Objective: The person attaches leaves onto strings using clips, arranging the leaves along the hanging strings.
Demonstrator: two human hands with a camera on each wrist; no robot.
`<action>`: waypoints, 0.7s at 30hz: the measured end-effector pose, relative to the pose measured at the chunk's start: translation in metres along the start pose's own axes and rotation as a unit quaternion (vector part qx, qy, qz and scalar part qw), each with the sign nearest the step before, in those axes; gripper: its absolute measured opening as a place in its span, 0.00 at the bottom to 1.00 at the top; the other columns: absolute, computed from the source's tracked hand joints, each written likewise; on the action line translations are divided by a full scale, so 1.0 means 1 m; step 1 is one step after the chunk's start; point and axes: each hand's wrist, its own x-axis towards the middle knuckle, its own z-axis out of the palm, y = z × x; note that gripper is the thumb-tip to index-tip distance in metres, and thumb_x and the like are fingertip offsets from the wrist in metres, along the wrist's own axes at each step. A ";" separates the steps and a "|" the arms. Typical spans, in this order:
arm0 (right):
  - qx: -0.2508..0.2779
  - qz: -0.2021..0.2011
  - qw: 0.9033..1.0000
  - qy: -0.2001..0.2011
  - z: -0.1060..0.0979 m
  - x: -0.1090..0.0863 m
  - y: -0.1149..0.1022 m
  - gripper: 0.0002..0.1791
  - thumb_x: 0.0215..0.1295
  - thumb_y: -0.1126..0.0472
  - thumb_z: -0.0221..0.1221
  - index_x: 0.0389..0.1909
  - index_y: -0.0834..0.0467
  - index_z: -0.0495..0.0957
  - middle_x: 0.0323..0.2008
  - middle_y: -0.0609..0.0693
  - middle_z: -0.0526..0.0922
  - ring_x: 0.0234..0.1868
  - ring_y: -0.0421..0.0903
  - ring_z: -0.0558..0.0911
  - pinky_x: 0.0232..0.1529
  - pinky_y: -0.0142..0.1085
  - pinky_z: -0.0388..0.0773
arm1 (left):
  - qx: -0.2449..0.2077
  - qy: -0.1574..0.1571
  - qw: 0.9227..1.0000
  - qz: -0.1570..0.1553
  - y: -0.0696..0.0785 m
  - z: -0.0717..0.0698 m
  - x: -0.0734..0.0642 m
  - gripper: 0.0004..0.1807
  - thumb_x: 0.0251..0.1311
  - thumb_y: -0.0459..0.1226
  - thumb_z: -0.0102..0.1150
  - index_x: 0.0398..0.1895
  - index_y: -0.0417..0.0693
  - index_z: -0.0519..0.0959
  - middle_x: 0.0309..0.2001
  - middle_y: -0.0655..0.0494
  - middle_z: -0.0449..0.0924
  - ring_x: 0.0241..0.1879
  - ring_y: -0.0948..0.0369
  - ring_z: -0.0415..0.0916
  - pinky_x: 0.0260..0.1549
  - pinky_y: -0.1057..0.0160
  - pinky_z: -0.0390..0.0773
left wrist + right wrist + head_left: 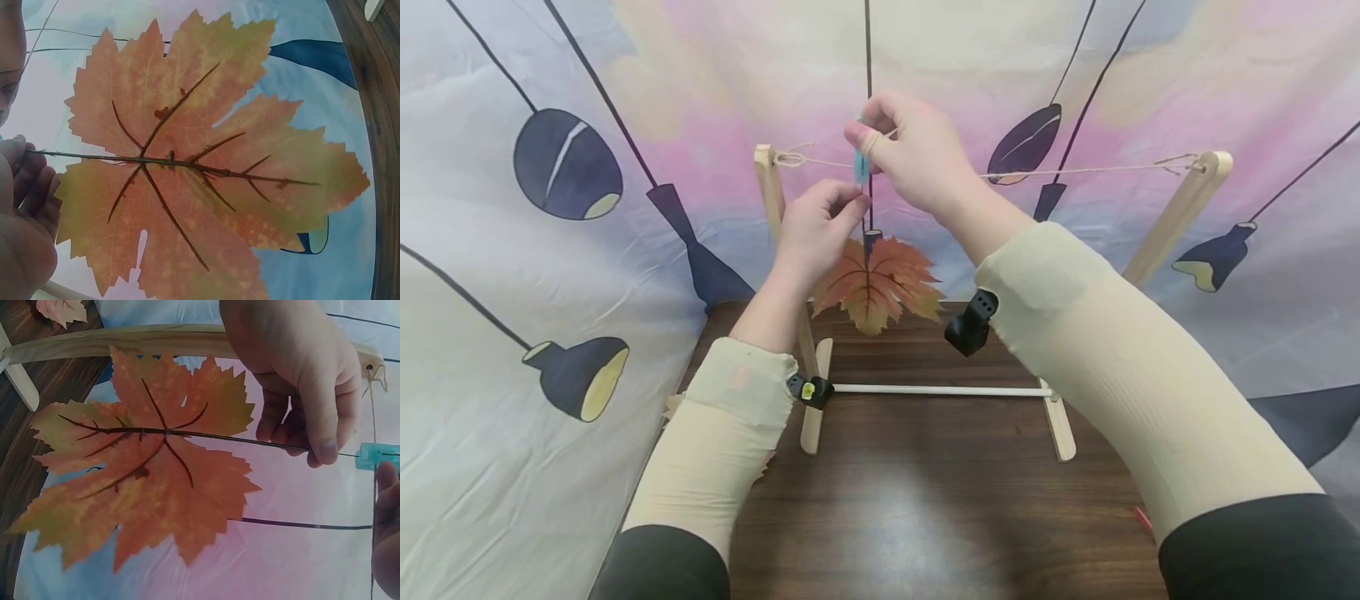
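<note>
1. Left hand: thumb and fingertips pinch the stem of the leaf; the other fingers are bent loosely beside it
2. Right hand: positioned higher than the left; thumb and fingers pinch the teal clip
3. Leaf: orange-red with yellow-green areas and dark veins; it hangs below the left hand, blade downward, between the two upright posts and above the dark wood table
4. Stem: rises from the blade through the left fingertips; its thin end reaches the lower end of the clip; the views do not show whether the clip grips it
5. Clip: held upright at the string, nearer the left post than the right post; whether it is fastened to the string cannot be told
6. String: spans the tops of both wooden posts, knotted at each end through a hole in the right post; part of its run is hidden behind the right hand
7. Frame base: a white rod runs low between the posts, each standing on a wooden foot
8. Surroundings: a second leaf lies on the table, partly in view; a backdrop painted with dark lamp-like shapes hangs behind the frame
</note>
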 end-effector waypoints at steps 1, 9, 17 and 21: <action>-0.001 0.000 1.000 0.000 0.000 0.000 0.000 0.17 0.66 0.45 0.52 0.46 0.52 0.73 0.37 0.44 0.80 0.39 0.40 0.81 0.41 0.32 0.72 | 0.001 0.002 1.000 0.000 0.000 0.000 0.000 0.12 0.64 0.42 0.56 0.42 0.43 0.80 0.40 0.53 0.80 0.41 0.62 0.74 0.45 0.64 0.72; 0.023 0.026 0.999 -0.018 -0.003 0.000 0.000 0.26 0.64 0.41 0.54 0.56 0.54 0.71 0.46 0.47 0.79 0.41 0.42 0.81 0.47 0.33 0.72 | 0.009 0.007 1.000 0.002 -0.002 0.004 -0.001 0.13 0.64 0.43 0.56 0.42 0.43 0.80 0.40 0.53 0.80 0.40 0.61 0.74 0.45 0.64 0.72; 0.031 0.031 0.998 -0.043 -0.005 -0.002 -0.001 0.28 0.64 0.41 0.54 0.60 0.53 0.69 0.51 0.46 0.78 0.42 0.41 0.80 0.53 0.34 0.69 | 0.011 0.006 1.000 -0.002 -0.004 0.004 -0.001 0.13 0.63 0.44 0.57 0.42 0.43 0.80 0.40 0.53 0.80 0.41 0.61 0.75 0.45 0.64 0.72; 0.022 0.034 0.998 -0.055 -0.003 -0.003 0.001 0.30 0.64 0.41 0.53 0.61 0.53 0.68 0.52 0.45 0.77 0.42 0.39 0.80 0.52 0.34 0.70 | 0.012 0.003 1.000 -0.001 -0.006 0.004 -0.003 0.13 0.64 0.43 0.56 0.42 0.42 0.80 0.40 0.52 0.80 0.41 0.60 0.75 0.45 0.63 0.72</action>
